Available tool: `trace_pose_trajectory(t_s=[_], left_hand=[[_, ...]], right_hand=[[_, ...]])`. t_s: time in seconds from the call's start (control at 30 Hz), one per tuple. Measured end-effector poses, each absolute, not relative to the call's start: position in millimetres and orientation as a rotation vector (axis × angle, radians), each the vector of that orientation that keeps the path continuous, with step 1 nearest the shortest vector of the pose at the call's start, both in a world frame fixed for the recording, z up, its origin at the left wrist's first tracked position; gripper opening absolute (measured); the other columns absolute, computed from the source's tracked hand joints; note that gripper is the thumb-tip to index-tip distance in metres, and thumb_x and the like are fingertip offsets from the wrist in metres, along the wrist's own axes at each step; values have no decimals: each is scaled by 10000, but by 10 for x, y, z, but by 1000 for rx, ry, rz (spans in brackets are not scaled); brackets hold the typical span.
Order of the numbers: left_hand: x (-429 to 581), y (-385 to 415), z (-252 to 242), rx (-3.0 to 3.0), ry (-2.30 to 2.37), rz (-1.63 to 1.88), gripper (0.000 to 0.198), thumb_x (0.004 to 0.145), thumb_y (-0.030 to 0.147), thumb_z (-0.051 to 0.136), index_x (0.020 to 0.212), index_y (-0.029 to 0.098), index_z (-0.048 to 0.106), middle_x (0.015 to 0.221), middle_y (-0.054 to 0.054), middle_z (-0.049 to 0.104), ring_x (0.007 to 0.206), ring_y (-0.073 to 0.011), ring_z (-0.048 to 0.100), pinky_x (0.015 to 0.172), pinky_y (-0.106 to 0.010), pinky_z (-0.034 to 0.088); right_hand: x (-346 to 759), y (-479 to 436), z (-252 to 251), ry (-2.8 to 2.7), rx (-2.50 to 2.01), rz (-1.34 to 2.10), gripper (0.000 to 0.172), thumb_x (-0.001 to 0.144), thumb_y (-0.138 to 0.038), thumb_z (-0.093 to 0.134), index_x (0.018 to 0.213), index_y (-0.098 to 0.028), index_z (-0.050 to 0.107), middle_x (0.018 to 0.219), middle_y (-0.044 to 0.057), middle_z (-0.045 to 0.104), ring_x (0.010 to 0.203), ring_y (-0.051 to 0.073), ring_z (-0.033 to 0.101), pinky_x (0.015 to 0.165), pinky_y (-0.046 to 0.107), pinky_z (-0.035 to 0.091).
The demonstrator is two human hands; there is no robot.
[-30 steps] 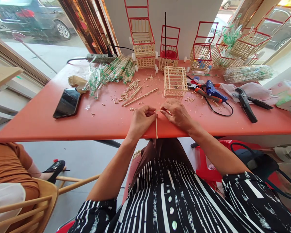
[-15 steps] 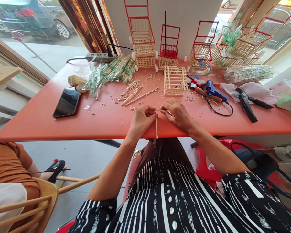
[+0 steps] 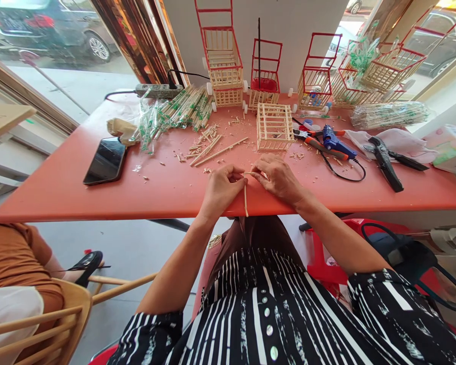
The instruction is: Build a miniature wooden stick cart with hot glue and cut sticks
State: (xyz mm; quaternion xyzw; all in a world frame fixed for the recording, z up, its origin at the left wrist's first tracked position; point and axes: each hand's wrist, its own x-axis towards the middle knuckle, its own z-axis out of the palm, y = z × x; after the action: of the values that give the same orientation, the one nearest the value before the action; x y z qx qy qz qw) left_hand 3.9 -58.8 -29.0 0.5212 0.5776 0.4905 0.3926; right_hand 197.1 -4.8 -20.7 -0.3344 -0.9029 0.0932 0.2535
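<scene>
My left hand and my right hand meet near the front edge of an orange-red table. Both are closed in a pinch on thin wooden sticks: one stick points down toward me, and a short one lies crosswise between the fingertips. A small bare wooden stick cage stands just beyond my right hand. Loose sticks and wood chips lie beyond my left hand.
A phone lies at the left. Wrapped chopstick packs, a blue glue gun, pliers, black cutters and red-framed stick carts fill the back. Another person sits on a wooden chair at lower left.
</scene>
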Motion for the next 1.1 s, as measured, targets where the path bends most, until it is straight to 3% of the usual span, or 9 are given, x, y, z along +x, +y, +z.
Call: trace_pose_trajectory(t_s=[0.23, 0.47, 0.67, 0.8, 0.9, 1.1], left_hand=[[-6, -590, -233, 1432, 1501, 1165, 324, 767, 158, 771, 1090, 175, 756, 781, 16, 777, 773, -182, 748, 772, -293, 534], [-16, -623, -247, 1518, 1550, 1237, 248, 795, 150, 758, 1038, 197, 777, 762, 30, 720, 709, -152, 670, 744, -282, 503], [-79, -911, -280, 1696, 1579, 1266, 175, 894, 161, 680, 956, 226, 830, 916, -14, 791, 776, -158, 671, 779, -284, 545], [-133, -1045, -327, 1862, 1463, 1285, 232, 941, 153, 652, 992, 251, 856, 1077, -59, 813, 995, -215, 722, 923, -347, 580], [-151, -1062, -363, 1974, 1439, 1305, 258, 967, 147, 638, 1007, 261, 866, 1081, -68, 815, 1068, -238, 724, 993, -385, 572], [-147, -1034, -406, 2046, 1397, 1305, 272, 988, 156, 626, 1013, 267, 872, 1046, -64, 818, 1045, -234, 715, 958, -376, 580]], right_hand=[[1989, -60, -193, -2463, -948, 246, 180, 1065, -259, 609, 984, -192, 754, 1011, 115, 717, 1020, 278, 597, 939, 387, 403], [1996, -51, -177, -2475, -1006, 222, 198, 1068, -283, 606, 1002, -187, 765, 1023, 125, 718, 1025, 293, 602, 949, 406, 406], [1996, -53, -171, -2486, -1021, 254, 138, 1038, -239, 634, 996, -180, 752, 1007, 118, 708, 1019, 285, 596, 958, 397, 411], [1989, -53, -170, -2488, -1032, 256, 117, 1031, -240, 666, 985, -163, 742, 989, 116, 711, 989, 275, 607, 949, 386, 414], [1992, -45, -176, -2489, -1020, 251, 132, 1035, -268, 672, 974, -166, 728, 986, 113, 716, 975, 271, 604, 935, 379, 416], [2007, -24, -185, -2486, -1026, 258, 116, 1026, -249, 627, 991, -181, 715, 1037, 129, 732, 1010, 283, 603, 935, 388, 414]])
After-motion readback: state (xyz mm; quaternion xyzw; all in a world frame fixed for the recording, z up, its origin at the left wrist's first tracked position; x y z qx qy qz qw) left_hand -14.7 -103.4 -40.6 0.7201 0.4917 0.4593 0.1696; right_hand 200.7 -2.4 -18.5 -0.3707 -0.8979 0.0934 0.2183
